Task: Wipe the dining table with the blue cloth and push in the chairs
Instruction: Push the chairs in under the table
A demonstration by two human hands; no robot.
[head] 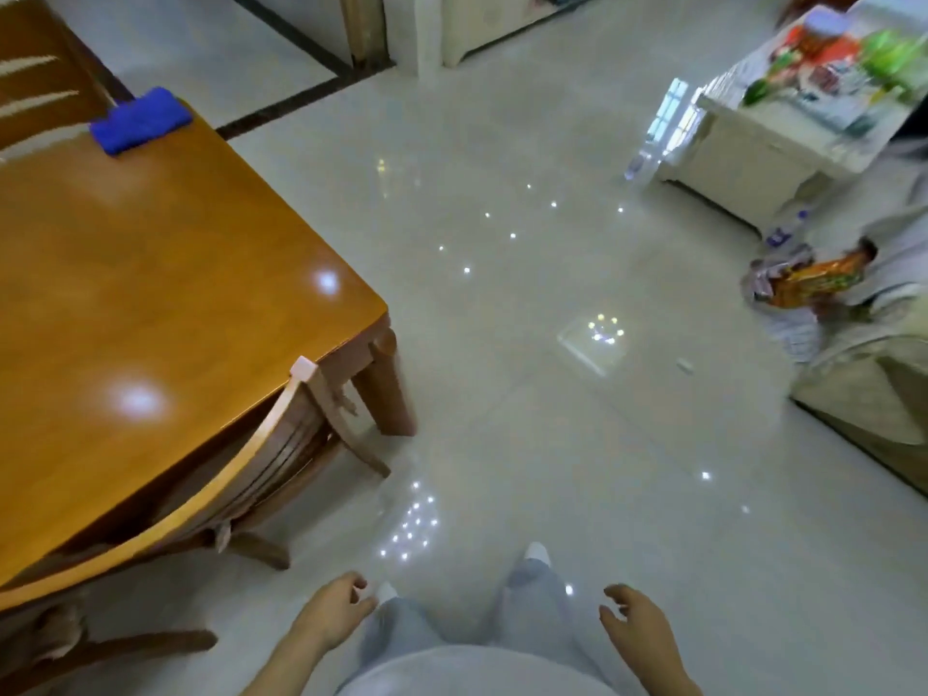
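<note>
The wooden dining table (150,273) fills the left of the head view. A folded blue cloth (140,120) lies on its far corner. One wooden chair (261,469) is tucked under the near side, its curved back against the table edge. Another chair's back (35,82) shows at the far left. My left hand (334,612) hangs low beside my leg, fingers loosely apart, holding nothing. Off to the right, my right hand (635,622) is likewise empty with fingers spread. Both hands are well away from the table and the cloth.
Glossy pale floor tiles (527,419) stretch ahead. A low white table (753,143) with colourful items stands at the far right. A sofa (863,394) with snack bags (808,283) sits at the right edge. A second chair's legs (100,645) show bottom left.
</note>
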